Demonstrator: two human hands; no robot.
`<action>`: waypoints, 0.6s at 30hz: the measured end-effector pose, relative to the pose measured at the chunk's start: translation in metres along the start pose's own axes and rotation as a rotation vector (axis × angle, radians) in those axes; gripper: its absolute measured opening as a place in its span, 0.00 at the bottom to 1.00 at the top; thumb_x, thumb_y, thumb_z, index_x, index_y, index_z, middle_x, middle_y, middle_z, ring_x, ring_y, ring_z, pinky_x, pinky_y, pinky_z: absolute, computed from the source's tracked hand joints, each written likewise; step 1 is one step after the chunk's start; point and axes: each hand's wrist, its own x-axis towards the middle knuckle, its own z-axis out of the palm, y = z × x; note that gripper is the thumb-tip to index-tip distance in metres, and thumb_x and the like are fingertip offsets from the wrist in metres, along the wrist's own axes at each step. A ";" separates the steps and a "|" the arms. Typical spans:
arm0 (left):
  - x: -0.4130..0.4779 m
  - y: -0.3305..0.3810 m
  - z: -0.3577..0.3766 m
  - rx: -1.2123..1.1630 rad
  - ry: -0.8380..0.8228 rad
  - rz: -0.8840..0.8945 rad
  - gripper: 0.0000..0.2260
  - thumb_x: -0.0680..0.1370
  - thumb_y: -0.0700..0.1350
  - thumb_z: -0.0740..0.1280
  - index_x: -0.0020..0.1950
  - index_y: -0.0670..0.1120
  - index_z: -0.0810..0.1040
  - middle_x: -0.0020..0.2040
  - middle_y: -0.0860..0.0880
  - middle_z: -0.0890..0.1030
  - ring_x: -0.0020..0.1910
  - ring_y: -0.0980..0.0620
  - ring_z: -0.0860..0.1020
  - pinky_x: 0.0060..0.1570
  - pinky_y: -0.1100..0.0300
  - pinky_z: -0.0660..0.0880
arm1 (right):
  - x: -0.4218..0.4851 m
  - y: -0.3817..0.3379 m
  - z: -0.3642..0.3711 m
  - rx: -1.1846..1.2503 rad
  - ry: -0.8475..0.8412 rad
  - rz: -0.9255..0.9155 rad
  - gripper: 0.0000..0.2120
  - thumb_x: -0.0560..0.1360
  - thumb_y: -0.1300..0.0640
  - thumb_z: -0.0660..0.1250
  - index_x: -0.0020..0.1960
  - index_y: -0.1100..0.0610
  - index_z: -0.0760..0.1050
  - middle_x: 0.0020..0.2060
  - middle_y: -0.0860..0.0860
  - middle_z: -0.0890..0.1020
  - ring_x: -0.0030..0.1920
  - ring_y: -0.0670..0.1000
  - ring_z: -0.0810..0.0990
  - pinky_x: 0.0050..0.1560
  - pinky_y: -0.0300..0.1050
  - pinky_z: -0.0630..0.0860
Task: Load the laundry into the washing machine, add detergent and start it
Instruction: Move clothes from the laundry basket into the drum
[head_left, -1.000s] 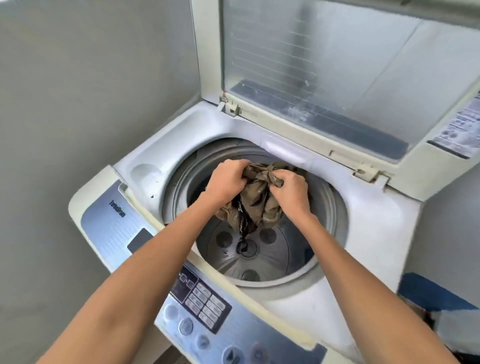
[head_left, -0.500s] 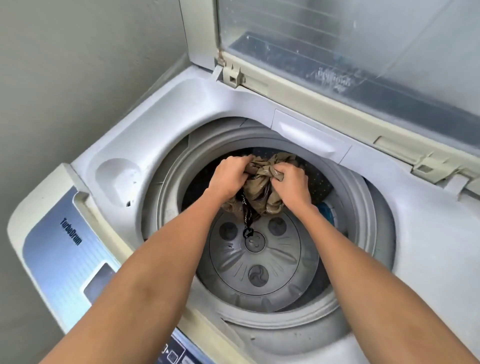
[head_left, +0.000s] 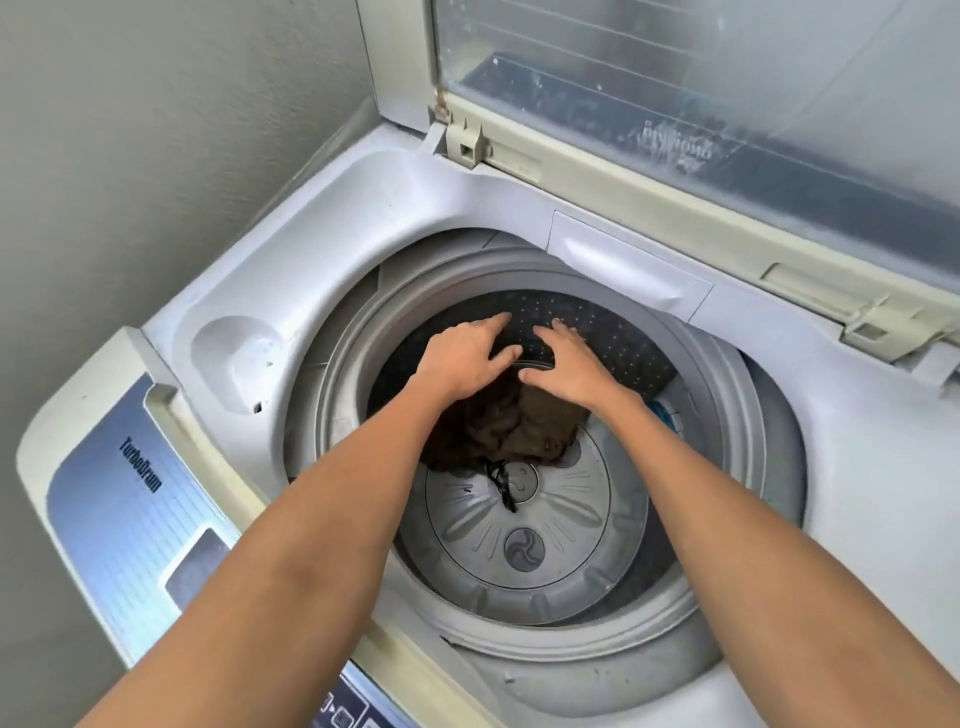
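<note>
Washer (head_left: 363, 208): white top-loader, set against grey wall (head_left: 156, 156) at 9 o'clock.

Lid (head_left: 675, 104): raised, hinged at 12 o'clock; clear pane, scuffed.

Drum (head_left: 623, 343): open; dark dotted wall showing from 12 to 2 o'clock; grey pulsator (head_left: 524, 551) at the bottom.

Garment (head_left: 524, 431): brown, crumpled, lying inside drum on the 12 o'clock edge of pulsator, against the far wall; partly hidden below both hands.

Cord (head_left: 501, 483): black, trailing from garment toward 6 o'clock, ending near pulsator centre.

Left hand (head_left: 467, 356): within drum mouth, above garment at 11 o'clock; fingers straight and spread, pointing to 1 o'clock; gripping nothing. Contact with garment: cannot tell.

Right hand (head_left: 569, 366): just beside the left, above garment at 1 o'clock; fingers straight and spread, pointing to 11 o'clock; gripping nothing.

Blue part (head_left: 665, 415): on drum wall at 3 o'clock; kind unclear.

Recess (head_left: 236, 353): round, moulded into washer top at 10 o'clock of drum.

Panel (head_left: 130, 493): blue-silver, at 8 o'clock of drum, marked "TurboDrum"; dark display (head_left: 200, 569) toward its 6 o'clock end.
</note>
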 end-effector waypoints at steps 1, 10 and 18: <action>-0.004 0.002 -0.003 0.032 -0.025 0.022 0.26 0.79 0.60 0.55 0.74 0.51 0.61 0.68 0.45 0.73 0.64 0.42 0.73 0.56 0.49 0.71 | -0.005 -0.002 -0.002 -0.009 -0.009 -0.011 0.36 0.74 0.50 0.67 0.75 0.54 0.53 0.76 0.55 0.50 0.75 0.56 0.47 0.74 0.54 0.51; -0.056 0.031 -0.054 0.179 -0.033 0.272 0.27 0.80 0.61 0.51 0.75 0.50 0.60 0.72 0.48 0.68 0.69 0.48 0.68 0.62 0.52 0.68 | -0.095 -0.012 -0.047 -0.180 -0.010 -0.174 0.34 0.76 0.47 0.63 0.75 0.52 0.52 0.76 0.53 0.53 0.75 0.52 0.50 0.74 0.52 0.52; -0.116 0.081 -0.080 0.108 0.185 0.281 0.31 0.78 0.65 0.47 0.75 0.49 0.60 0.73 0.48 0.66 0.73 0.51 0.62 0.71 0.54 0.57 | -0.187 -0.027 -0.075 -0.220 0.192 -0.274 0.31 0.77 0.47 0.62 0.75 0.51 0.53 0.75 0.51 0.54 0.75 0.49 0.50 0.72 0.46 0.50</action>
